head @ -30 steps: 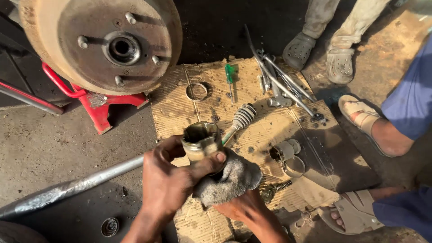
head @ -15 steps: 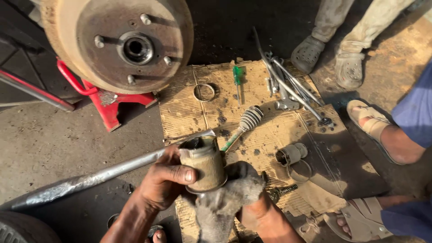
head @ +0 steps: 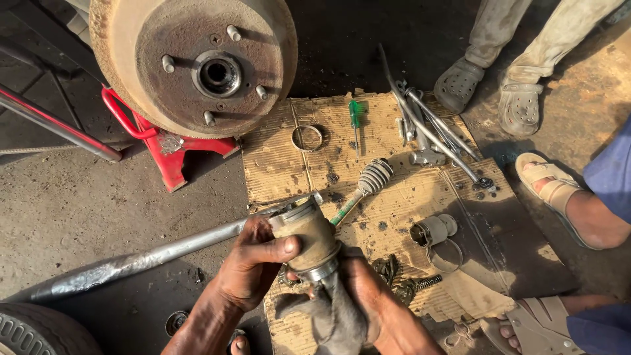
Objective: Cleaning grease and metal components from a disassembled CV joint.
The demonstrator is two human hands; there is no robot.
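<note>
Greasy metal joint housing (head: 309, 235) sits bottom centre over the cardboard sheet (head: 401, 197), left hand (head: 253, 263) wrapped tight round its side with thumb across, right hand (head: 368, 296) closed under it on a grey rag (head: 335, 315) bunched at 6 o'clock of the housing. Long steel shaft (head: 144, 260) runs off at 9 o'clock; rusty brake drum (head: 194, 66) on a red stand (head: 174, 154) at 11, rubber boot (head: 376, 176) and green screwdriver (head: 355, 121) at 1, tool pile (head: 427, 131) at 2. Other people's sandalled feet (head: 545, 190) at 3.
</note>
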